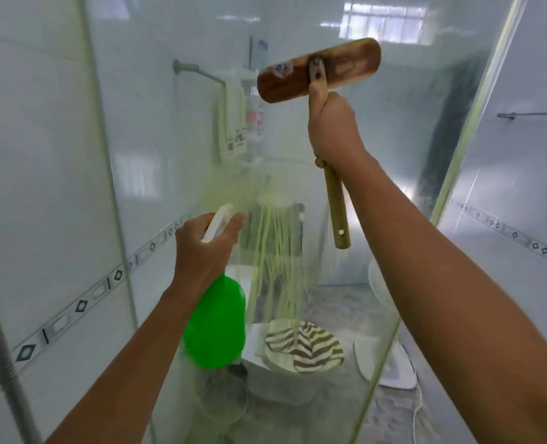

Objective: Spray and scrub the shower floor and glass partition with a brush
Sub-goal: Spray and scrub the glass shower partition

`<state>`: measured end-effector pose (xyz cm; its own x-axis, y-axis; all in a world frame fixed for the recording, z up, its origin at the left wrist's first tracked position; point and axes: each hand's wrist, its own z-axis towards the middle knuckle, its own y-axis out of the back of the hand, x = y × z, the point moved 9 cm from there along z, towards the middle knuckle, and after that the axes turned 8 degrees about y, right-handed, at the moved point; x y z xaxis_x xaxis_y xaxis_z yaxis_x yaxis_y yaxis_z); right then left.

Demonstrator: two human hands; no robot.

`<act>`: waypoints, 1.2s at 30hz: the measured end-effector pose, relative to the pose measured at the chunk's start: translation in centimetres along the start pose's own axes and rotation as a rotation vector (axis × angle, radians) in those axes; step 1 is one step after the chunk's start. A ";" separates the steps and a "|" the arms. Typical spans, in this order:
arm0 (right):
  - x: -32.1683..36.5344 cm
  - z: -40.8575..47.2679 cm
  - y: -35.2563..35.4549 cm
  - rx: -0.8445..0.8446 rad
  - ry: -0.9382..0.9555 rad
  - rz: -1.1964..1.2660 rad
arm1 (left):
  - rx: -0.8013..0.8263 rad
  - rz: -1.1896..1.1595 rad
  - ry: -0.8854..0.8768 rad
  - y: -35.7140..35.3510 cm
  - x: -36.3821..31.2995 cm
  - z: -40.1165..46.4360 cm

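My left hand (pixel 201 248) grips a green spray bottle (pixel 216 325) by its white trigger head (pixel 218 222), which points at the glass partition (pixel 378 174) straight ahead. Yellow-green cleaner (pixel 275 251) runs down the glass in several streaks below a wet patch. My right hand (pixel 334 126) holds the wooden handle (pixel 338 206) of a scrubbing brush. Its brown wooden head (pixel 318 70) is raised high against the upper glass, back side toward me, with the bristles hidden.
Behind the glass stand a white toilet with a striped cloth (pixel 304 347) on it, a towel rail (pixel 198 70) with a hanging towel and a shelf of bottles. A grey ribbed shower hose (pixel 6 354) runs down at the left. White tiled walls close both sides.
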<state>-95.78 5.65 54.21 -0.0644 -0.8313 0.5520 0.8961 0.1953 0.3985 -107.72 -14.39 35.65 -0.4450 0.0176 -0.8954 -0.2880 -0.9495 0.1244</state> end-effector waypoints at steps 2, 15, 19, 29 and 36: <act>1.8 1.8 0.9 -0.019 -0.003 0.016 | -0.003 -0.024 0.030 0.7 -0.3 0.8; 3.4 0.1 -3.2 -0.060 -0.035 0.023 | -0.017 -0.040 -0.023 4.4 -1.1 4.1; -3.5 -9.5 -10.4 0.011 -0.101 0.037 | -0.041 -0.016 -0.068 5.7 -0.5 4.3; -5.7 -16.5 -15.3 0.028 -0.145 0.056 | 0.001 0.029 -0.033 6.6 2.2 4.9; 3.1 -2.0 -9.1 -0.113 0.010 0.070 | -0.006 0.012 0.056 7.6 3.6 5.3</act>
<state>-103.25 0.21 50.81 0.0038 -0.8231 0.5679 0.9422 0.1931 0.2737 -116.05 -19.92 35.69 -0.4001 -0.0108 -0.9164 -0.2778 -0.9515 0.1325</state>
